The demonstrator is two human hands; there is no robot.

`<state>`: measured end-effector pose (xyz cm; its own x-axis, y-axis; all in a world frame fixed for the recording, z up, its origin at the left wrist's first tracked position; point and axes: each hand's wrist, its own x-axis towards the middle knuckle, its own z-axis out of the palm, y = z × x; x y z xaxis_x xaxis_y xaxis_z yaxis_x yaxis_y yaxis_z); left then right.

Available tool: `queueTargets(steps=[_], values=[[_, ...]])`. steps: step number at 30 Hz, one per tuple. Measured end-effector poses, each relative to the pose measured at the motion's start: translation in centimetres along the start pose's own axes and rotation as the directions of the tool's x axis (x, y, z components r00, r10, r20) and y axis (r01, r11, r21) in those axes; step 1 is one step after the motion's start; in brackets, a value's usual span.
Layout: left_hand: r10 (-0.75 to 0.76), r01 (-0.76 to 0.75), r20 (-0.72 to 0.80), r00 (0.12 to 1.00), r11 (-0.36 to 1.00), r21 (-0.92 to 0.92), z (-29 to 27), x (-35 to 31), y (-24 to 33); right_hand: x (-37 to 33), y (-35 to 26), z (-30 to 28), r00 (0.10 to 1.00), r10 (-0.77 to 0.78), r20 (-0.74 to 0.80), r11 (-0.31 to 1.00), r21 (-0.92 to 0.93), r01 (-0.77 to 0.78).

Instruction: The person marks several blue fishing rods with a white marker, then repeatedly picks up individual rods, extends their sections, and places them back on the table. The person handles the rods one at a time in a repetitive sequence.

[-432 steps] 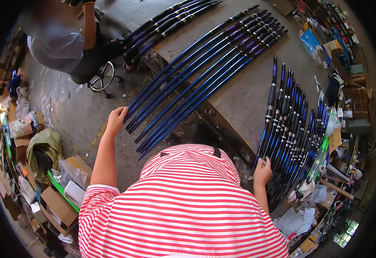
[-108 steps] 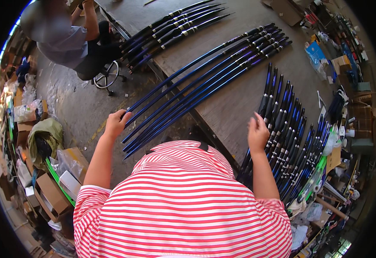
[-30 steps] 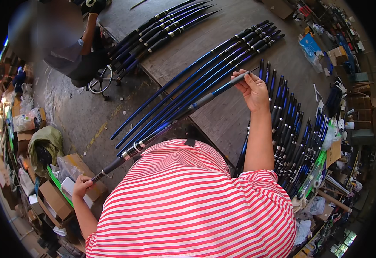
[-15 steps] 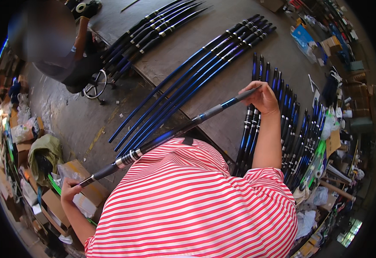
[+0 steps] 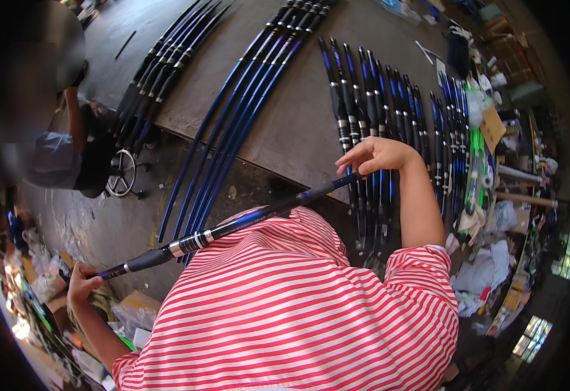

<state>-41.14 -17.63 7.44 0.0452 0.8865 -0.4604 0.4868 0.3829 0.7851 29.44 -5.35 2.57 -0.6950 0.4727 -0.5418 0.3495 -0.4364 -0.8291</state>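
Note:
I hold one long blue-and-black rod section (image 5: 246, 221) across my chest, over my red-and-white striped shirt. My left hand (image 5: 81, 283) grips its dark butt end at the lower left, near a silver band. My right hand (image 5: 377, 155) pinches its thin end above the right group of rods (image 5: 379, 124). A bundle of long blue rods (image 5: 233, 124) lies on the grey table (image 5: 298, 130), overhanging its near edge. Another dark bundle (image 5: 161, 72) lies further left.
A seated person (image 5: 63, 156) is at the far left beside a wheeled stool base (image 5: 122, 173). Cardboard boxes and bags (image 5: 128, 313) crowd the floor at lower left. Rolls, boxes and cloth (image 5: 494, 195) pile along the right.
I picked one rod out of the bundle. Over the last second my right hand carried its thin end to the right, over the right group; my left hand keeps the butt end low.

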Motion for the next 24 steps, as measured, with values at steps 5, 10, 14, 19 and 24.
queueTargets(steps=[5,10,14,19,24], values=[[-0.038,0.020,0.277,0.960,0.998,0.066,-0.4,4.9,2.7,-7.8,4.3,1.7,0.654,-0.332,-0.679,0.943,-0.220,0.250],[-0.046,0.008,0.405,0.913,0.995,0.096,-0.9,9.8,3.6,-10.4,6.7,4.3,0.757,-0.107,-0.645,0.942,0.178,0.285],[0.020,-0.087,0.461,0.887,0.988,0.124,-0.4,12.1,6.2,-9.8,7.2,7.5,0.854,-0.094,-0.512,0.976,0.122,0.180],[0.077,-0.276,0.578,0.812,0.924,0.265,0.1,14.9,8.6,-7.7,7.7,13.0,0.926,0.131,-0.355,0.937,0.350,0.001],[0.129,-0.426,0.595,0.794,0.816,0.391,3.2,16.8,13.0,-4.7,11.8,20.3,0.880,0.139,-0.455,0.861,0.494,0.120]])
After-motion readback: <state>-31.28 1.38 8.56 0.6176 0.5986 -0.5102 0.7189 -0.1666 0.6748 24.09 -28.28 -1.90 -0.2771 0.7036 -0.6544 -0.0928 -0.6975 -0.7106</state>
